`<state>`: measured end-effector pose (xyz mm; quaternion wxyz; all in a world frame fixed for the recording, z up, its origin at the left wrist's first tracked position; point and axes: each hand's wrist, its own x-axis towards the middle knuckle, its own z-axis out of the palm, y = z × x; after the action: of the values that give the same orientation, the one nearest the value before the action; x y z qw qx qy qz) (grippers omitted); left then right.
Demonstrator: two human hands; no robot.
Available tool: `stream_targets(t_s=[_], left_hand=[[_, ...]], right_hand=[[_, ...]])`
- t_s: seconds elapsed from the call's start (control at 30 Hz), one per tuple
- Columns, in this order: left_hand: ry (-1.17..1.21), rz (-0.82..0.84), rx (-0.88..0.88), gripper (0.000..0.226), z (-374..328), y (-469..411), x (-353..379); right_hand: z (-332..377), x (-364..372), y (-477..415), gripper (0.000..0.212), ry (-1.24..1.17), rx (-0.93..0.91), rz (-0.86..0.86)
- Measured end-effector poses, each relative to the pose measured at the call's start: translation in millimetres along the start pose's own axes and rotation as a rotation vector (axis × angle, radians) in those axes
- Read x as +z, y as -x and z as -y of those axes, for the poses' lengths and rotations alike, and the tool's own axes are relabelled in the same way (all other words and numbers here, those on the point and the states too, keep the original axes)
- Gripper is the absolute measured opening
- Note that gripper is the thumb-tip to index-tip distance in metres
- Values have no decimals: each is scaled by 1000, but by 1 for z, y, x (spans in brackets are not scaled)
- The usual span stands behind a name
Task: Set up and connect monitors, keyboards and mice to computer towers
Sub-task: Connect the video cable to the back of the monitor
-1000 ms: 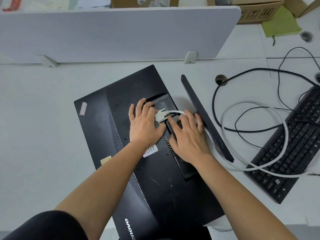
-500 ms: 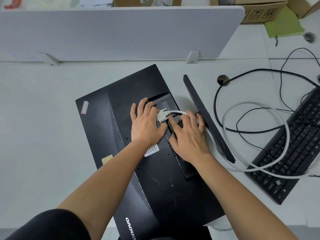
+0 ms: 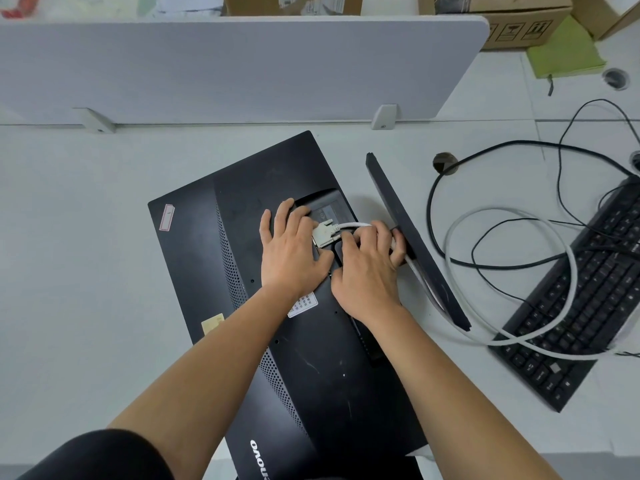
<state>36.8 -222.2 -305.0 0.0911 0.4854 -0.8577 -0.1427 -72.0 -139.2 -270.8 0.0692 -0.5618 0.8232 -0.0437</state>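
Observation:
A black monitor lies face down on the white desk, its back toward me. Its flat stand base sticks up at the right. A white video plug sits at the port recess in the monitor's back, and its white cable loops off to the right. My left hand lies on the monitor's back with the fingers spread, its thumb against the plug. My right hand has its fingers curled round the cable just behind the plug.
A black keyboard lies at the right under the white cable and thin black cables. A grey divider panel stands behind the monitor. Cardboard boxes and a green notebook lie beyond it. A cable hole is in the desk.
My right hand's fingers have curled more tightly round the cable behind the plug. The left hand and the monitor have stayed put.

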Motion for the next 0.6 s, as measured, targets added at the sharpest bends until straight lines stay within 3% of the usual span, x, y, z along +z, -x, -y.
stream_targets(t_s=[0.6], left_hand=[[-6,-24,9,50,-1,1,-1]], right_hand=[[-6,1,2,44,-17,-58,18]])
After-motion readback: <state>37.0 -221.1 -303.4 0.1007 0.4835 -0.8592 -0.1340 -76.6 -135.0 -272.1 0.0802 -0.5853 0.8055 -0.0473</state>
